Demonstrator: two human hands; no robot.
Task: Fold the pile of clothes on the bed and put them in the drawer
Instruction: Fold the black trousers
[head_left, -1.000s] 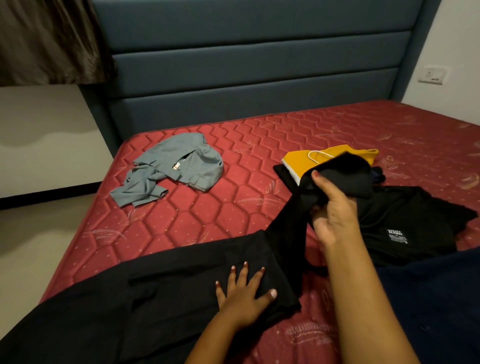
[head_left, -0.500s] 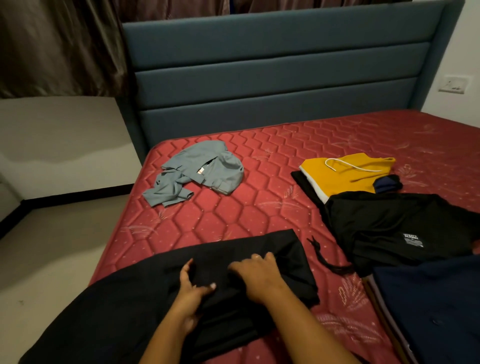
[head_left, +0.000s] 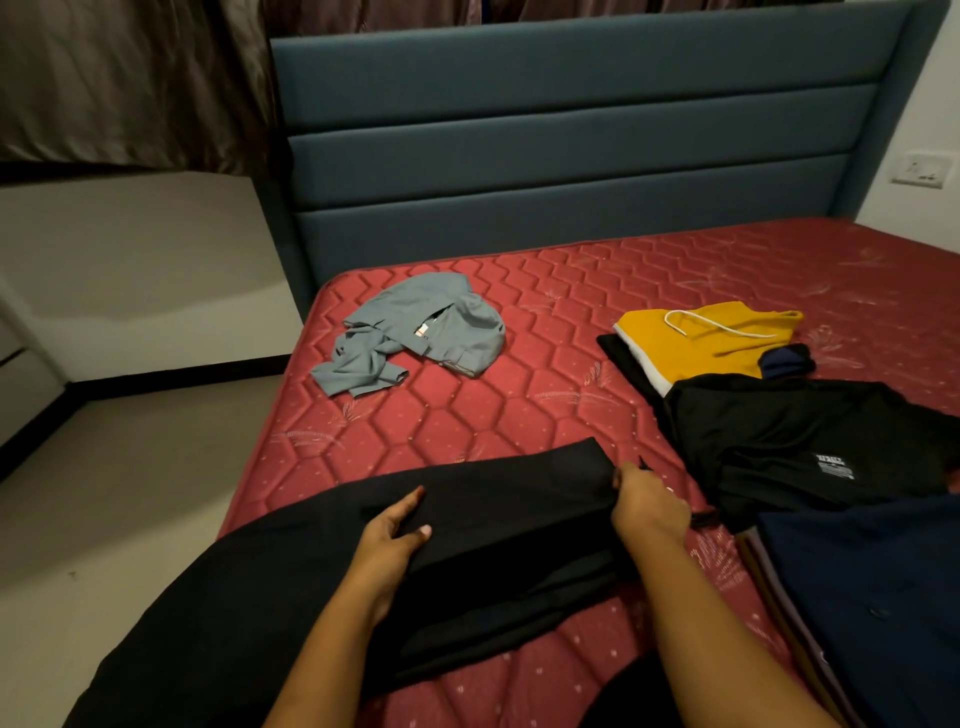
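Note:
A long black garment (head_left: 498, 525) lies across the near edge of the red mattress (head_left: 519, 410), its left end hanging off the side. My left hand (head_left: 389, 540) rests on its middle, fingers and thumb around a fold of the cloth. My right hand (head_left: 647, 506) grips the garment's right end with curled fingers. A crumpled grey garment (head_left: 415, 332) lies further back on the left. To the right are a yellow piece (head_left: 701, 343) with a white cord, a black shirt (head_left: 789, 441) with a white label, and a dark navy garment (head_left: 883, 597).
A blue padded headboard (head_left: 571, 145) stands at the back. Brown curtains (head_left: 130, 78) hang at the upper left. Bare floor (head_left: 104, 493) runs along the bed's left side. A wall socket (head_left: 922, 169) sits at the right. No drawer is in view.
My right hand let the black cloth's lifted end down onto the garment, then slid right to its end. My left hand shifted and took hold of a fold. The view moved left.

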